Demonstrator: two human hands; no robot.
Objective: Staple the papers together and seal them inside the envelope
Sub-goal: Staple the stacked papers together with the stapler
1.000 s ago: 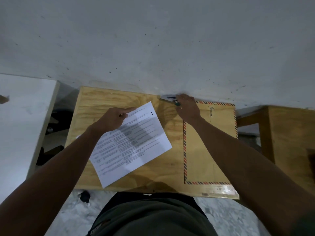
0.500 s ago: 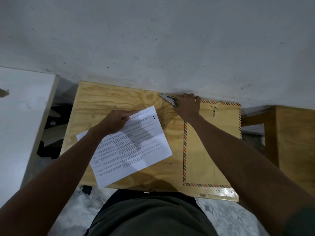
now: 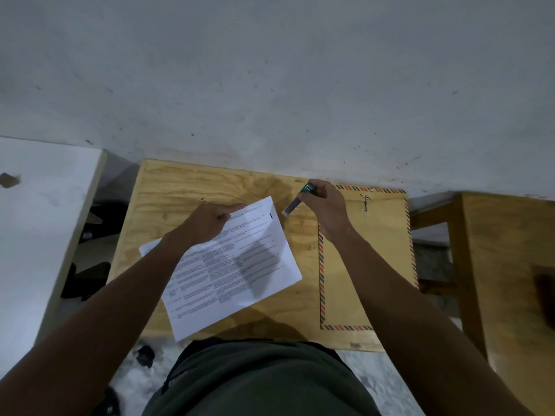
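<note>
Papers (image 3: 234, 265) lie skewed at the middle of the plywood counter (image 3: 186, 187), pinned near their far edge by the left hand (image 3: 207, 223). The right hand (image 3: 326, 210) grips a stapler (image 3: 298, 199) beside their far right corner. The striped-border envelope (image 3: 375, 250) lies flat along the counter's right edge.

A plywood table (image 3: 186, 187) stands against a grey wall (image 3: 270, 70).

Grainy plywood table (image 3: 186, 187), matt white papers (image 3: 240, 271), brown paper envelope (image 3: 375, 250)

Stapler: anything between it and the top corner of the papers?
Nothing visible. The stapler, held in the right hand, is just off the papers' top right corner over bare table; the left hand pins them further left.
</note>
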